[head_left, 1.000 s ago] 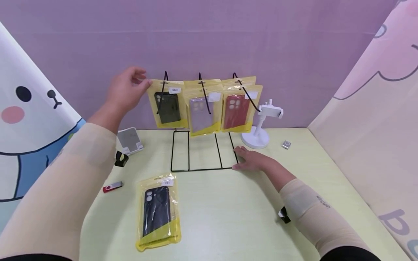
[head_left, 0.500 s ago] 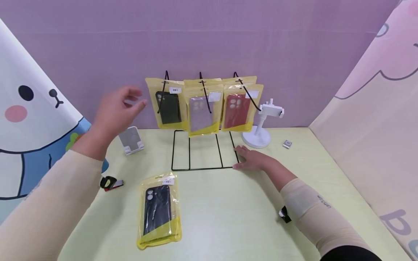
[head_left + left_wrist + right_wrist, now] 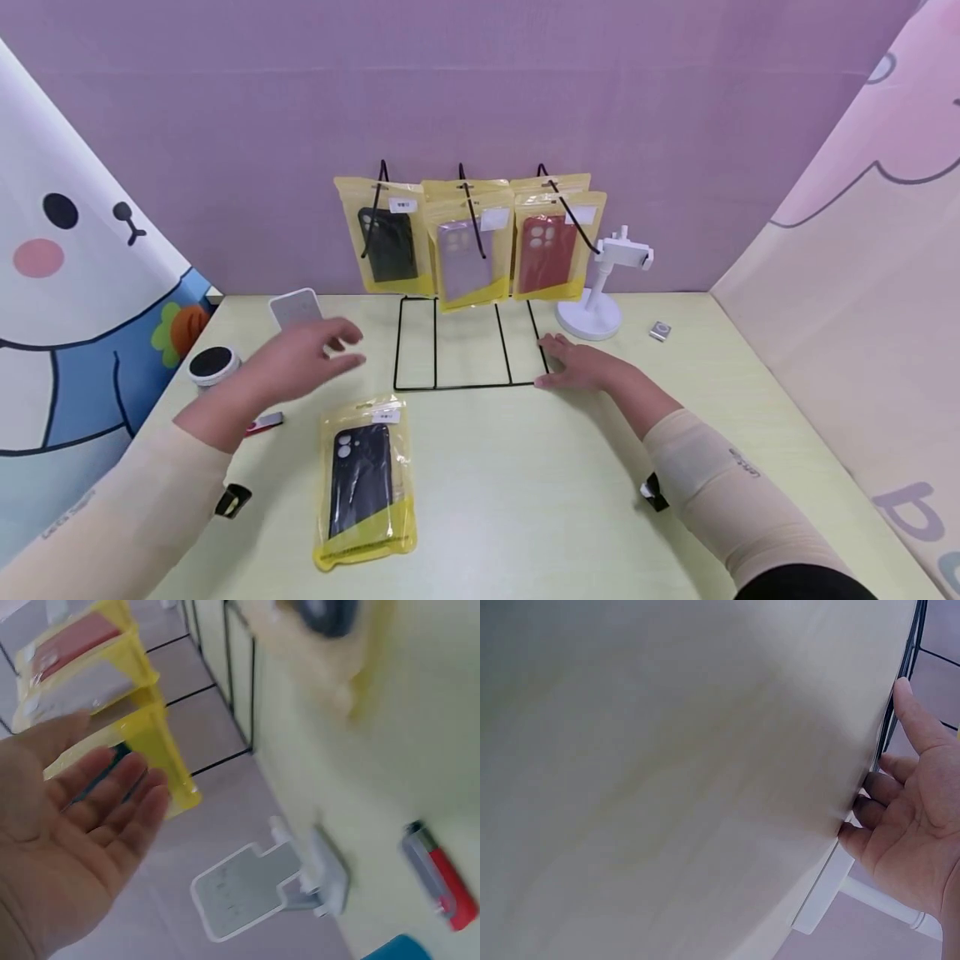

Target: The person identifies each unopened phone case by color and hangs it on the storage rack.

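Note:
My left hand (image 3: 303, 358) is in the air above the table's left part, fingers loosely bent and nothing in them. Just below it lies a yellow-edged clear pouch holding a black phone case (image 3: 362, 479). A black wire display rack (image 3: 465, 388) stands further back. From its hooks hang pouches with a black phone case (image 3: 392, 250), a light purple phone case (image 3: 459, 267) and a red phone case (image 3: 542, 258); more pouches show partly behind. My right hand (image 3: 573, 364) rests on the front right corner of the rack's base, its thumb straight in the right wrist view (image 3: 922, 724).
A phone stand (image 3: 292, 307) sits behind my left hand, with a red and silver USB drive (image 3: 264, 424) and a white round container with a dark top (image 3: 212, 363) nearby. A white phone holder (image 3: 588, 318) and small silver gadget (image 3: 659, 331) stand at right.
My left hand has left the upper left corner of the hanging black phone case's pouch and come down toward the table. My right hand stays on the rack's base.

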`<state>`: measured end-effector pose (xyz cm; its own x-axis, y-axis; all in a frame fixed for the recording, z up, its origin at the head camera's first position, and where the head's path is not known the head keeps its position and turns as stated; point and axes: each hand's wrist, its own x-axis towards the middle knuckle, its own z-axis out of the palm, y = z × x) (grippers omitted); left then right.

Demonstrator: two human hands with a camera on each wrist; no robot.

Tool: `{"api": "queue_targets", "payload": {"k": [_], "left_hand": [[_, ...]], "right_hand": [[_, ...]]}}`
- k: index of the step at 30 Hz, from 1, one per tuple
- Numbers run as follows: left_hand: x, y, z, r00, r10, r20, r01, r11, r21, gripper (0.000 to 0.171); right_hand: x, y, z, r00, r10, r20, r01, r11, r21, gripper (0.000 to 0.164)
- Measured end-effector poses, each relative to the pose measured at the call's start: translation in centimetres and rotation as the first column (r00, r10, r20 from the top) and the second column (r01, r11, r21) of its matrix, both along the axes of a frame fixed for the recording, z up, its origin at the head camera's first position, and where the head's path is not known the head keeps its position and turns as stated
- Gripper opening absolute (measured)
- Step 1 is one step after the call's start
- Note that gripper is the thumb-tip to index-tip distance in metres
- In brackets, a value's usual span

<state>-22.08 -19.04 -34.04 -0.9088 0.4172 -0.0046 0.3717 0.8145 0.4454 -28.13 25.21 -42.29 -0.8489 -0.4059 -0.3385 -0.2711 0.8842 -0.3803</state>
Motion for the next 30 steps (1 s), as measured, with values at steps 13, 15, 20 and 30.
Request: {"api": "queue_targets", "payload": {"k": [13,15,20,30], "left_hand": [[0.6,0.3,-5.6,0.983,0.004,0.185,0.033,0.980,-0.196,0.032],[0.7,0.2,-6.1,0.984,0.003,0.176,0.034,0.978,-0.205,0.029],[0.6,-0.1,-6.9,0.988,0.008,0.157,0.027,0.974,-0.224,0.023],[0.6,-0.5,-7.3,0.991,-0.012,0.130,0.037,0.981,-0.190,0.017]], "right_hand": [[0.2,0.0,0.1,1.000,0.005,-0.009,-0.005,1.000,-0.023,0.090],[0.2,-0.1,0.1,1.000,0.003,-0.009,-0.004,1.000,-0.024,0.091],[0.1,0.0,0.0,1.000,0.003,-0.003,-0.003,1.000,-0.017,0.092],[0.0,0.1,-0.2,1.000,0.014,-0.012,-0.014,1.000,-0.006,0.094]]}}
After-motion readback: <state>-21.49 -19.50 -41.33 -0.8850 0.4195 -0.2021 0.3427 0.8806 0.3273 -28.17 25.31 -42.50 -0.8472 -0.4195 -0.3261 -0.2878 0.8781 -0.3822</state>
